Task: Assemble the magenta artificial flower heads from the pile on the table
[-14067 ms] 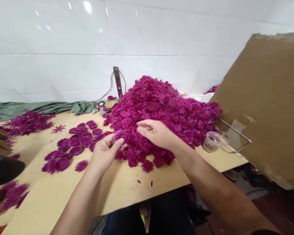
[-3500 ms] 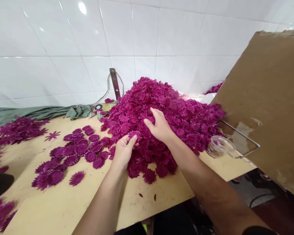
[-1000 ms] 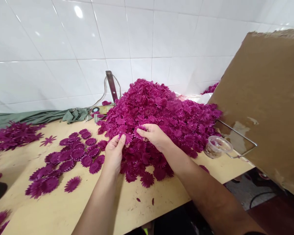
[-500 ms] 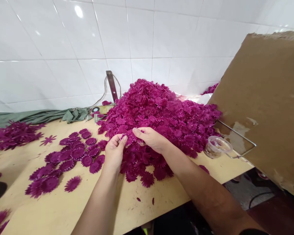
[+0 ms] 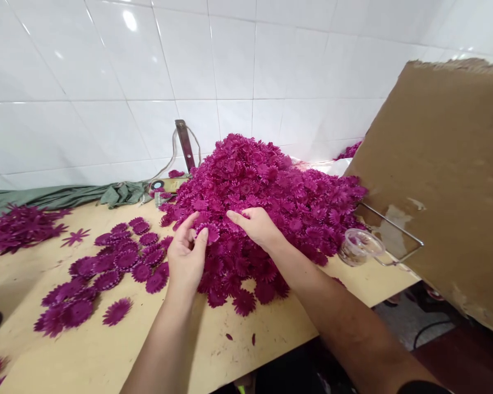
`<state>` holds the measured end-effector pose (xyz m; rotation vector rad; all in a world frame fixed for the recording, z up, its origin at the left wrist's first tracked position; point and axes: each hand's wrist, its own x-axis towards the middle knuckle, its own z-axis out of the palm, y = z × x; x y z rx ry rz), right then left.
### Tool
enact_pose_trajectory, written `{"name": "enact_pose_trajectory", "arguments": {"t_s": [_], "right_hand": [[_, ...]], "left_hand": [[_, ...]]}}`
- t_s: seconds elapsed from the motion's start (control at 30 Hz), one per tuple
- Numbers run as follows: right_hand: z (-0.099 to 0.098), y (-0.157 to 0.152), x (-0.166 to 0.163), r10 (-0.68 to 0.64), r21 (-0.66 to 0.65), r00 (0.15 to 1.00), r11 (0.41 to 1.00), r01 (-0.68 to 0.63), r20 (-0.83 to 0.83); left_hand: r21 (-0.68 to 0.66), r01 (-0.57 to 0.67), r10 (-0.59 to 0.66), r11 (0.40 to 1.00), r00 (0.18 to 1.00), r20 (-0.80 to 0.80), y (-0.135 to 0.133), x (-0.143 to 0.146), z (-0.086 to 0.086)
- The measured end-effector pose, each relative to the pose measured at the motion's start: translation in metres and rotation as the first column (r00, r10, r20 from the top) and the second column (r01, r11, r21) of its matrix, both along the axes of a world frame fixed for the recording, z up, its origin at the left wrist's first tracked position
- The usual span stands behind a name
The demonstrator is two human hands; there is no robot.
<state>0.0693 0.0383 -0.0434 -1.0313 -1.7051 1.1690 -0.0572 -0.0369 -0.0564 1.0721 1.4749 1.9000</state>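
Observation:
A tall heap of magenta artificial flowers (image 5: 250, 169) stands against the wall in front of me. Between the thumb and fingers of my left hand (image 5: 188, 254) is one flower (image 5: 211, 232), held before the heap. To its right, my right hand (image 5: 259, 225) is over the heap with thumb and forefinger pinched together. What it grips, if anything, blends into the magenta behind it. Left of my arms, a spread of rounder flower pieces (image 5: 125, 260) lies on the tabletop (image 5: 156, 339).
A pile of star-shaped petal pieces (image 5: 20, 227) sits at far left, with a green cloth (image 5: 66, 196) behind. On the right are a clear plastic cup (image 5: 359, 246), a bent metal wire (image 5: 413, 232) and a large cardboard sheet (image 5: 443, 180). A metal bracket (image 5: 184, 145) leans at the wall.
My hands have moved apart; the right has come off the flower. The left fingers have lifted and loosened, keeping the flower. The whole view has shifted slightly.

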Motion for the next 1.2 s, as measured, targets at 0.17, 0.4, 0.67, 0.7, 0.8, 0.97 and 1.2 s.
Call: {"name": "enact_pose_trajectory", "arguments": {"t_s": [0.17,0.4,0.67,0.7,0.8,0.97,1.2], "right_hand": [[-0.003,-0.003,-0.011,0.1,-0.018,0.994,0.995,-0.1,-0.037],[-0.003,-0.008,-0.012,0.18,-0.192,0.972,0.959,-0.207,-0.152],[0.011,-0.007,0.006,0.177,-0.328,0.96,0.913,-0.242,-0.215],[0.013,-0.009,0.006,0.219,-0.346,0.949,0.893,-0.288,-0.226],[0.014,-0.016,0.004,0.338,-0.355,0.907,0.839,-0.412,-0.253],[0.009,-0.014,0.0,0.311,-0.287,0.93,0.889,-0.357,-0.196],[0.014,-0.006,0.006,0.018,-0.276,0.966,0.957,-0.092,-0.259]], "left_hand": [[-0.051,0.262,-0.26,0.964,0.965,0.032,-0.001,0.014,-0.003],[0.02,0.106,-0.108,0.994,0.972,0.21,0.007,0.001,-0.009],[-0.037,0.234,-0.229,0.971,0.966,0.12,0.004,0.001,-0.006],[-0.063,0.281,-0.276,0.958,0.958,0.075,0.003,0.004,-0.006],[-0.081,0.305,-0.306,0.949,0.952,-0.006,0.003,0.013,-0.008],[-0.083,0.165,-0.172,0.983,0.982,-0.08,0.006,0.01,-0.011],[-0.017,-0.016,0.017,1.0,0.996,0.086,0.008,-0.014,-0.008]]}}
